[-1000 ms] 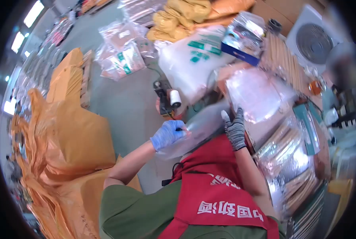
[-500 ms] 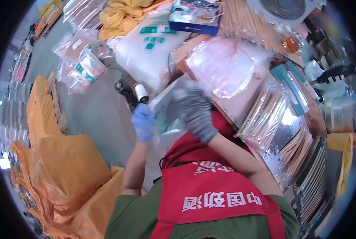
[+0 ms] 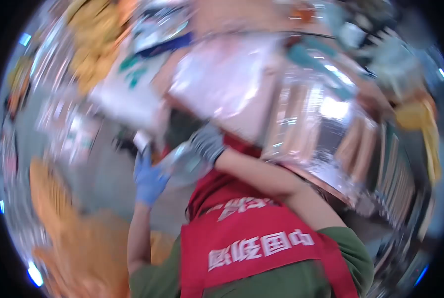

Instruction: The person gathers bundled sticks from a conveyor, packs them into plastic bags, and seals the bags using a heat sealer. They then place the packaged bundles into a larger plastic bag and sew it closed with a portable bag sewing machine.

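My left hand [image 3: 150, 180], in a blue glove, is at the left of a clear plastic bag [image 3: 183, 161]. Its fingers look stretched and apart, and the thumb side is close to the bag's end; blur hides whether they touch. My right hand [image 3: 207, 143], in a grey striped glove, has its fingers closed on the other end of the bag, in front of the red apron [image 3: 251, 238]. Just beyond my left fingertips is a white roll [image 3: 142, 140] with a dark, blurred object beside it.
On the table to the right lie a pile of clear plastic sheets [image 3: 222, 74] and plastic-wrapped bundles of sticks [image 3: 296, 114]. A white sack [image 3: 130, 92] with green print stands ahead on the left. Orange-yellow wrapping [image 3: 90, 248] fills the lower left.
The whole view has turned and is blurred. My right hand has come down and left with the bag. My left hand's fingers, earlier closed at the bag's edge, now look spread.
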The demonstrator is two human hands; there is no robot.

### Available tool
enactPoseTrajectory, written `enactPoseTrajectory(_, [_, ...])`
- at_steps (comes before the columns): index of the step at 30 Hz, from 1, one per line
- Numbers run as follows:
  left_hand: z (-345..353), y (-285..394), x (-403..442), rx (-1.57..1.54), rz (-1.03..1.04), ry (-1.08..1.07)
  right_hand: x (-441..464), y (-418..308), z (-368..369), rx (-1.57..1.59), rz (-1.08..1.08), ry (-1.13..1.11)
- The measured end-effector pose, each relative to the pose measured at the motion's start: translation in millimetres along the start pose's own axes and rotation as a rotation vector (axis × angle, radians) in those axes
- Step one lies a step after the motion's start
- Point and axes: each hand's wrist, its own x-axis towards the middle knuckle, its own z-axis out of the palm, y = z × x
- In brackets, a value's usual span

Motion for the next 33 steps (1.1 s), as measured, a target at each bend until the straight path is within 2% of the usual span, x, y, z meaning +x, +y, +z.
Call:
enactPoseTrajectory(1, [-13,27,5,0.221,-0.016,0.097,7,-4,-24,-0.038,-0.070,-0.079])
enactPoseTrajectory(3, [-3,35,14,0.421,0.024,0.092,17,-23,-47,-0.030,-0.148,-0.138])
enactPoseTrajectory(5, [11,10,-1,0.541,0.016,0.071,15,-29,-44,-0.045,-0.105,0.087])
enactPoseTrajectory(6, [22,-22,-14,0.353,-0.325,0.170,15,-16,-53,0.052,-0.086,-0.138])
enactPoseTrajectory(7, [22,-45,-22,0.146,-0.635,0.271,14,-3,-51,0.042,-0.090,-0.127])
enactPoseTrajectory(9, [14,-47,-61,0.319,-0.544,-0.086,1,31,-37,0.094,0.025,-0.205])
enactPoseTrajectory(10, [20,-61,-84,0.234,-0.383,-0.015,-8,29,-23,0.036,0.048,-0.283])
enactPoseTrajectory(11, [13,-52,-92,-0.011,-0.335,0.122,-24,37,-40,0.173,0.036,-0.309])
enactPoseTrajectory(12, [2,-40,-92,-0.142,-0.478,0.106,-50,56,-45,0.831,-0.104,0.035])
enactPoseTrajectory(13, [11,-49,-98,-0.129,-0.274,0.330,-70,75,-61,0.743,0.108,0.291])
enactPoseTrajectory(14, [18,-50,-103,-0.148,-0.449,0.359,-90,89,-80,0.638,0.290,0.530])
enactPoseTrajectory(15, [23,-50,-106,-0.151,-0.655,0.383,-101,116,-97,0.524,0.476,0.587])
enactPoseTrajectory(16, [33,-46,-102,-0.169,-0.648,0.368,-110,155,-111,0.419,0.636,0.635])
enactPoseTrajectory(18, [47,-36,-98,0.082,-0.525,0.452,-121,231,-74,0.263,1.019,0.503])
enactPoseTrajectory(19, [37,-17,-88,-0.052,-0.542,0.408,-128,275,-26,0.424,0.973,0.513])
enactPoseTrajectory(20, [30,0,-71,-0.183,-0.579,0.374,-126,300,-15,0.506,1.029,0.364])
enactPoseTrajectory(21, [33,8,-67,-0.223,-0.491,0.470,-139,331,1,0.761,0.833,0.420])
enactPoseTrajectory(22, [46,-1,-74,-0.223,-0.525,0.457,-136,317,-7,0.997,0.741,0.399])
enactPoseTrajectory(23, [48,-3,-75,-0.157,-0.581,0.358,-131,303,-15,1.235,0.664,0.362])
enactPoseTrajectory(24, [49,-5,-77,-0.129,-0.552,0.333,-125,274,-63,1.428,0.687,0.274])
enactPoseTrajectory(26, [47,5,-72,-0.105,-0.553,0.345,-113,258,-56,1.710,0.497,0.226])
enactPoseTrajectory(28, [29,17,-64,-0.370,-0.574,0.268,-91,197,-49,2.105,0.501,0.088])
enactPoseTrajectory(29, [30,19,-61,-0.370,-0.592,0.277,-75,165,-48,2.295,0.631,-0.163])
enactPoseTrajectory(30, [30,20,-59,-0.418,-0.531,0.304,-59,120,-52,2.220,0.214,-0.364])
enactPoseTrajectory(31, [30,17,-58,-0.464,-0.466,0.327,-40,81,-45,2.114,0.134,-0.714])
enactPoseTrajectory(32, [47,-1,-58,-0.332,-0.253,0.456,-22,43,-38,1.943,0.001,-1.037])
enactPoseTrajectory(33, [34,2,-55,-1.100,-0.775,0.406,-21,-15,-71,1.854,-0.226,-1.068])
